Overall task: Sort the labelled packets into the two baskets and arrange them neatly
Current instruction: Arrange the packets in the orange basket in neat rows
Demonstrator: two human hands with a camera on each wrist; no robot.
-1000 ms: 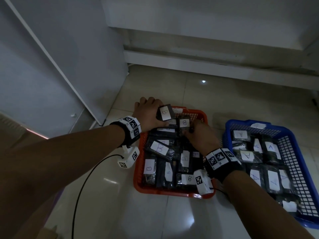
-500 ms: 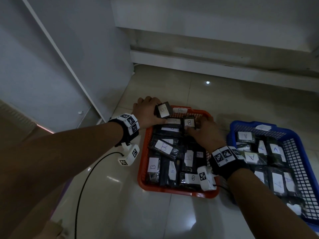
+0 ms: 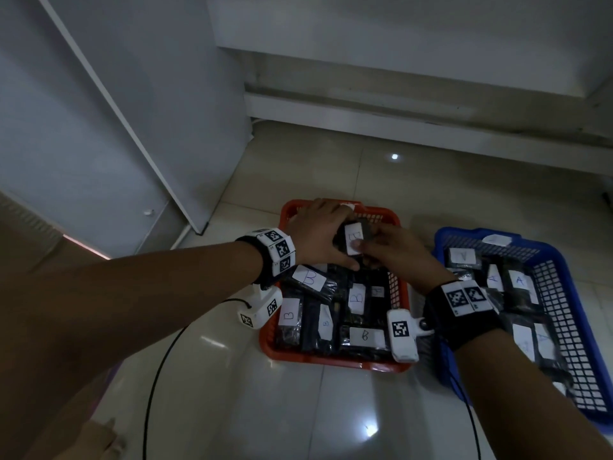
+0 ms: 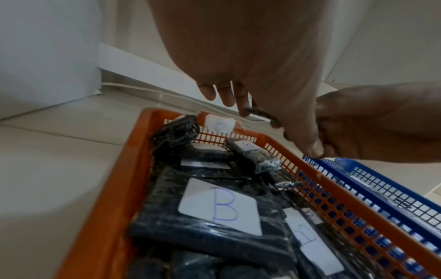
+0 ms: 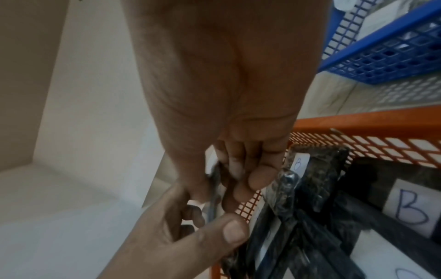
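The left hand (image 3: 316,235) and the right hand (image 3: 396,252) meet above the far end of the orange basket (image 3: 285,351), fingers of both curled around one dark packet (image 3: 353,240) whose white label reads "B". Below it lie more "B" packets (image 3: 310,280). To the right, the blue basket (image 3: 583,327) holds "A" packets (image 3: 519,283).

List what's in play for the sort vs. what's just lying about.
In play: left hand and right hand, both gripping one B packet; orange basket of B packets; blue basket of A packets.
Lying about: black cable; white door.
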